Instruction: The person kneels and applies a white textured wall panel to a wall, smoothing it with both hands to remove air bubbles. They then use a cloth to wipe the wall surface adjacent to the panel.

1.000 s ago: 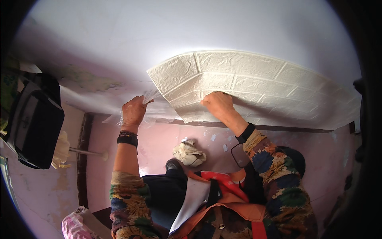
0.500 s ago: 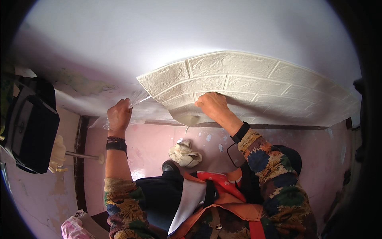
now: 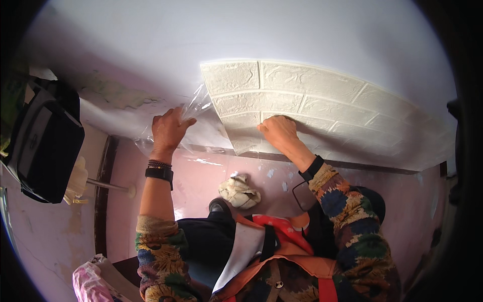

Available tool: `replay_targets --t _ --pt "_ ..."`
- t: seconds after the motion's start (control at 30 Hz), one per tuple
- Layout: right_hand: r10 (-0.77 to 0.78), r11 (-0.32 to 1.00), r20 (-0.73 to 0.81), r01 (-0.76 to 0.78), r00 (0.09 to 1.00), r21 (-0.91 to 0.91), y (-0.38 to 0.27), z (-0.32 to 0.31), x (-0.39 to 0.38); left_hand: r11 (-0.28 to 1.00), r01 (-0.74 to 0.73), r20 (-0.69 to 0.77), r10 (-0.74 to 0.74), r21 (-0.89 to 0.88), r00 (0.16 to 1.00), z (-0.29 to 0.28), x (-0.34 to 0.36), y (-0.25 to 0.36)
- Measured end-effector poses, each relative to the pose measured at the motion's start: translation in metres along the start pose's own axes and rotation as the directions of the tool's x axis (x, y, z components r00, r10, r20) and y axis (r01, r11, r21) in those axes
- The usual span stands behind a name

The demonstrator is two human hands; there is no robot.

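Two hands: the left hand (image 3: pixel 168 130), thumb parted, grip unclear, meets one crinkled transparent film (image 3: pixel 200 103); the right hand (image 3: pixel 279 131), fingers curled shut, touches one cream brick-embossed panel (image 3: pixel 292 98) along the smooth wall (image 3: pixel 282 27). Below, one crumpled cloth (image 3: pixel 240 192).

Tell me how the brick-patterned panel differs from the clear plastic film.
The panel is off-white and opaque; the film is see-through and glossy. The panel bears raised brick shapes; the film shows loose creases. The right hand is at the panel; the left hand is at the film. Both are thin sheets.
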State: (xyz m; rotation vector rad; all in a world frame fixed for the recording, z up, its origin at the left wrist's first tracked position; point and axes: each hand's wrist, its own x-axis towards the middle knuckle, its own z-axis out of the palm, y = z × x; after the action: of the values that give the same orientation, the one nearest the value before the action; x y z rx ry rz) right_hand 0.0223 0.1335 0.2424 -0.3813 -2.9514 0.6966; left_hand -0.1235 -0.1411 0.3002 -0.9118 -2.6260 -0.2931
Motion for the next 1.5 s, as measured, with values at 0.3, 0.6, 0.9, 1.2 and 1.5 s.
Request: replay_targets --t 0.3,0.6,0.9,1.2,1.5 --pt "-0.238 0.97 -0.113 0.23 0.965 -0.081 -0.028 -0.025 -0.008 0.699 0.194 0.161 -0.113 -0.689 0.98 -0.036 0.017 0.028" --pt "-0.519 0.795 -0.717 0.571 0.465 -0.205 -0.087 -0.092 -0.004 0.636 0.106 0.049 -0.108 -0.764 0.993 -0.053 0.03 0.049" --pt "-0.531 0.817 -0.679 0.518 0.507 -0.251 -0.102 -0.107 0.001 0.522 -0.064 -0.129 -0.09 -0.851 0.987 -0.048 0.029 0.039" --pt "-0.656 0.697 -0.692 0.594 0.303 -0.401 -0.081 -0.094 0.001 0.746 -0.131 -0.234 -0.034 -0.653 0.972 -0.064 0.031 0.067" --pt "-0.72 0.626 -0.655 0.621 0.229 -0.471 -0.068 -0.088 -0.001 0.815 -0.406 -0.402 0.236 -0.415 0.885 -0.073 0.038 0.072"
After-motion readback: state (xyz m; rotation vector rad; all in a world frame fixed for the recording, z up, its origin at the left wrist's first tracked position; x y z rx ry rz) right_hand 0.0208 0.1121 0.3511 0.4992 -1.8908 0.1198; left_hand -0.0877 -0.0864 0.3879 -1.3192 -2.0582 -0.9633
